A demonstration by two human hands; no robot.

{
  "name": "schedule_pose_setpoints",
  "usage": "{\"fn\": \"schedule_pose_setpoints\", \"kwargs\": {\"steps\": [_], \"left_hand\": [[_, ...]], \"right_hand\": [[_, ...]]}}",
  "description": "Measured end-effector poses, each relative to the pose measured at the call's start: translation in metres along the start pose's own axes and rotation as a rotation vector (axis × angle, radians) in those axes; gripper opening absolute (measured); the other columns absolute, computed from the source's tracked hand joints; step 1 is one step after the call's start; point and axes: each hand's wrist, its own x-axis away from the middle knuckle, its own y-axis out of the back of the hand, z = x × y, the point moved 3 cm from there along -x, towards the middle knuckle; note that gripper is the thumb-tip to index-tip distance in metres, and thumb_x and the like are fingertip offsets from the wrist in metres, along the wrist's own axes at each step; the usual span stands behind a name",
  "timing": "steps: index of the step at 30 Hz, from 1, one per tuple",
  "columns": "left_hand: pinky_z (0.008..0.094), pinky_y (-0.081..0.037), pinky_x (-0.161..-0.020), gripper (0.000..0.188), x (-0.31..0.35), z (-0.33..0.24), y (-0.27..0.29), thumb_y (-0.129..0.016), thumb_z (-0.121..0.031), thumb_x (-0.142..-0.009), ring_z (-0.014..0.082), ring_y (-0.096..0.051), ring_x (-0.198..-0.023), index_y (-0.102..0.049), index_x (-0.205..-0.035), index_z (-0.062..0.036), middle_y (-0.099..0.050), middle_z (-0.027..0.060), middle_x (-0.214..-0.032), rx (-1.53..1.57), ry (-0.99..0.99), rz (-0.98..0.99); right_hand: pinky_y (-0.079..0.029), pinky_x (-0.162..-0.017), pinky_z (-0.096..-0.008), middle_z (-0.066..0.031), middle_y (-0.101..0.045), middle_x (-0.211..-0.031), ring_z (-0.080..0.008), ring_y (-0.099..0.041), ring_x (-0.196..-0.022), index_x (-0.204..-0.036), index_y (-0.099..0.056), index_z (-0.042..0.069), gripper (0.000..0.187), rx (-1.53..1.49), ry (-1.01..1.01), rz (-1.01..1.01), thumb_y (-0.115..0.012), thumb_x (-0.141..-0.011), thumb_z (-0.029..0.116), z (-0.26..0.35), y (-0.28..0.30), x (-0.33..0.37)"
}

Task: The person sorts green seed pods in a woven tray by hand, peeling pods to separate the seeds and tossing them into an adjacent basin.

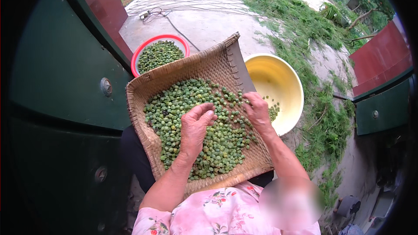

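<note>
A woven winnowing basket (pixel 154 76) rests tilted across my lap, spread with many small round green fruits (pixel 185 95). My left hand (pixel 196 128) hovers over the middle of the pile, thumb and bent fingers drawn together; what lies between them, if anything, is hidden. At the basket's right side, my right hand (pixel 258 112) has its fingers curled close to the scattered fruits there. Its fingertips are partly hidden, and I cannot make out what they hold. Some basket weave shows bare between the fruits near this hand.
Beyond the basket's far left corner stands a red-rimmed basin (pixel 134 56) full of similar fruits. A yellow basin (pixel 292 82) at its right holds a few. Cut green branches (pixel 322 126) litter the ground at right. A dark green door (pixel 65 61) stands close at left; a cable (pixel 180 35) crosses the concrete.
</note>
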Motion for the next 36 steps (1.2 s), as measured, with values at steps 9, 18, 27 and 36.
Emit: {"fn": "schedule_pose_setpoints", "kwargs": {"steps": [9, 18, 27, 36], "left_hand": [[0.0235, -0.051, -0.068, 0.022, 0.001, -0.003, -0.003, -0.058, -0.005, -0.089, 0.0122, -0.063, -0.08, -0.062, -0.109, 0.0018, -0.066, 0.006, -0.098, -0.027, 0.029, 0.013], [0.0235, -0.051, -0.067, 0.022, -0.002, -0.002, 0.002, -0.058, -0.008, -0.089, 0.0116, -0.064, -0.079, -0.062, -0.109, 0.0005, -0.066, 0.0053, -0.098, 0.009, 0.01, -0.018], [0.0234, -0.052, -0.068, 0.019, -0.003, -0.02, 0.009, -0.057, -0.007, -0.091, 0.0116, -0.064, -0.08, -0.062, -0.109, -0.001, -0.066, 0.0053, -0.098, 0.114, -0.022, -0.078], [0.0232, -0.053, -0.067, 0.019, -0.006, -0.013, 0.019, -0.059, -0.008, -0.09, 0.0108, -0.064, -0.078, -0.062, -0.107, -0.0008, -0.066, 0.0051, -0.098, 0.126, -0.017, -0.117]], "right_hand": [[-0.051, -0.068, -0.0381, -0.01, -0.062, -0.082, -0.0263, -0.064, -0.08, -0.092, -0.062, 0.006, 0.018, 0.185, -0.034, -0.007, -0.061, -0.075, 0.0, -0.01, -0.043, -0.011], [-0.043, -0.047, -0.0194, -0.0023, -0.061, -0.075, -0.0079, -0.057, -0.058, -0.097, -0.065, 0.0, 0.013, -0.793, -0.669, -0.062, -0.063, -0.085, 0.006, 0.002, 0.034, 0.027], [-0.05, -0.057, -0.0269, -0.0069, -0.063, -0.077, -0.0153, -0.061, -0.064, -0.101, -0.065, 0.001, 0.02, 0.09, -0.908, -0.044, -0.057, -0.083, 0.003, -0.146, 0.175, 0.207], [-0.05, -0.076, -0.0345, -0.0138, -0.063, -0.092, -0.0291, -0.062, -0.081, -0.095, -0.065, 0.0, 0.019, -0.007, -0.211, 0.094, -0.063, -0.077, 0.002, -0.035, 0.075, 0.061]]}}
